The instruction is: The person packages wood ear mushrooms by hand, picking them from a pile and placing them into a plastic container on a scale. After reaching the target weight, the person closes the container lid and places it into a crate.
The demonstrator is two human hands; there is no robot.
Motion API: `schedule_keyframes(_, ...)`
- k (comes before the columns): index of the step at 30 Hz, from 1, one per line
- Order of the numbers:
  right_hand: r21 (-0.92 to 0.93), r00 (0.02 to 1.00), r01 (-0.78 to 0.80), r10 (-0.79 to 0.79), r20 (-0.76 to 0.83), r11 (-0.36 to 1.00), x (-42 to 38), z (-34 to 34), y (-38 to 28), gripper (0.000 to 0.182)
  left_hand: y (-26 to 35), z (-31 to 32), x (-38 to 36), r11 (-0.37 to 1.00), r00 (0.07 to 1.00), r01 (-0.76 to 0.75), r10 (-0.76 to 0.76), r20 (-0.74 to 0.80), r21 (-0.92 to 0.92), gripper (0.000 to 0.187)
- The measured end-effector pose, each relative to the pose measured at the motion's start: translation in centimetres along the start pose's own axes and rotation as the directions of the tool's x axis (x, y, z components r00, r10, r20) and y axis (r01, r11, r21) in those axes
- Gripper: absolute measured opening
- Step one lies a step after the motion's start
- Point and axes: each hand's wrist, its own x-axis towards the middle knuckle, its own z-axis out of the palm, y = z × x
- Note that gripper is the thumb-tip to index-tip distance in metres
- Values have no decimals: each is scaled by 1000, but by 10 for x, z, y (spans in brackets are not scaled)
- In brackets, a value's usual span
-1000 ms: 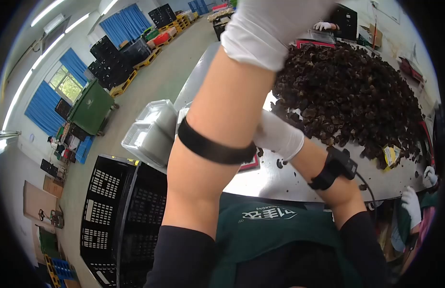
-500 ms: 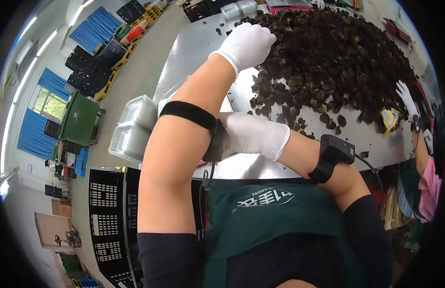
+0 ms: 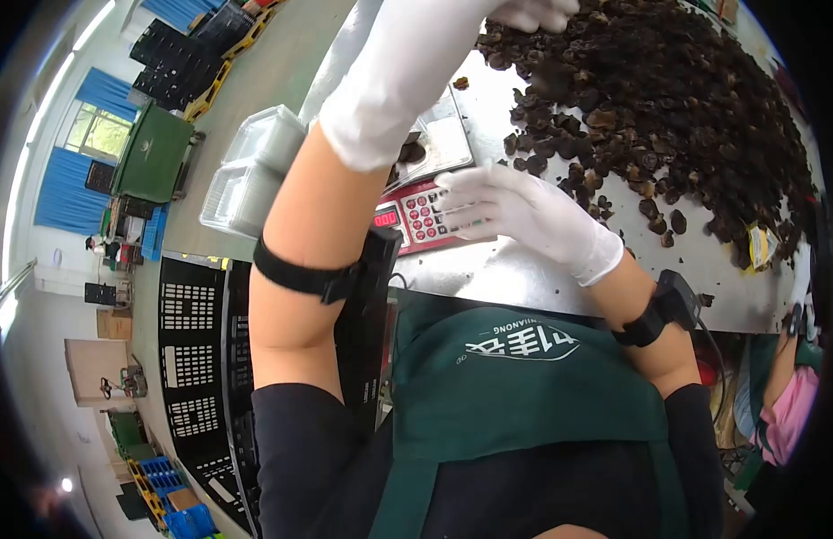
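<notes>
My left hand, in a white glove, reaches out at the top by the near left edge of a big heap of dark brown, wood-ear-like pieces. Its partly cropped fingers look loosely apart, with nothing visible in them. Also gloved in white, my right hand hovers at or over the keypad of a red digital scale, fingers spread and empty. The scale's red display shows what looks like 0.00. A few dark pieces lie by its metal weighing plate, partly hidden behind my left forearm.
Stacked clear plastic boxes stand left of the scale. A yellow-and-white packet lies at the heap's right edge. Black crates stand at lower left. A co-worker's arm and pink clothing show at far right.
My left hand has stretched farther up and its fingers have loosened from a closed shape. My right hand has come out from behind my left forearm, uncovering the scale. The view has shifted.
</notes>
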Motion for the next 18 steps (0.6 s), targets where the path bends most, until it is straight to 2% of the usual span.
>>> schedule_keyframes(2,-38,999,-19,18,-27,999,-9,-12,6,54,-14,-3,-25,995,998,-55,56,-9,78,25)
schedule_keyframes(4,-140,995,-92,85,-58,986,-15,-24,10,50,-26,3,-46,993,998,38,-32,-54,116,28)
schedule_keyframes(5,-134,994,-93,85,-64,987,-16,-23,12,50,-34,4,-51,989,996,74,-67,-57,130,28)
schedule_keyframes(7,-312,992,-120,103,-70,942,-18,-18,14,46,-47,10,-50,991,993,105,-100,-65,80,29)
schedule_keyframes(8,-291,996,-91,87,-26,952,-15,-11,18,44,-53,12,-45,995,992,89,-85,-94,34,29)
schedule_keyframes(9,-349,997,-57,73,33,935,-9,-9,30,49,-57,15,-40,998,990,67,-68,-123,-12,29)
schedule_keyframes(11,-165,994,-61,76,85,984,-2,2,56,57,-60,22,-27,998,989,26,-33,-145,-52,31)
schedule_keyframes(13,18,965,-215,209,160,977,4,11,58,61,-68,26,-15,992,990,-37,21,-141,-119,27)
schedule_keyframes(14,75,962,-198,179,207,977,7,11,68,60,-74,27,-9,991,991,-46,30,-130,-128,27)
schedule_keyframes(15,114,957,-250,228,178,961,5,18,66,56,-82,29,-5,998,985,-54,51,-166,-12,25)
schedule_keyframes(16,167,964,-228,199,177,959,4,21,72,47,-89,30,-3,993,977,-57,77,-201,103,23)
schedule_keyframes(17,217,971,-203,168,170,955,3,23,77,39,-95,29,-3,910,971,-30,125,-205,414,17)
schedule_keyframes(18,230,974,-200,169,148,952,0,26,72,35,-110,23,-1,768,958,-132,262,-119,627,16)
